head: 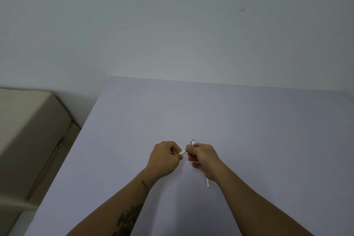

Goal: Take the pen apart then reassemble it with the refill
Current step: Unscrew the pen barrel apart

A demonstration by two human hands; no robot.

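Lavender table (pixel 249 120), beige sofa (pixel 28 130) beside; hands (pixel 165 157) grip pen parts (pixel 183 152)

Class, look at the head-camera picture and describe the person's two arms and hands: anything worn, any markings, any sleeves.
Both forearms are bare to the bottom edge of the picture; no sleeves, gloves, watch or bracelets show. No rings can be made out on the left hand or the right hand. The left forearm carries dark tattoos: a small one near the wrist and a larger, irregular one further up. The right forearm shows no markings.
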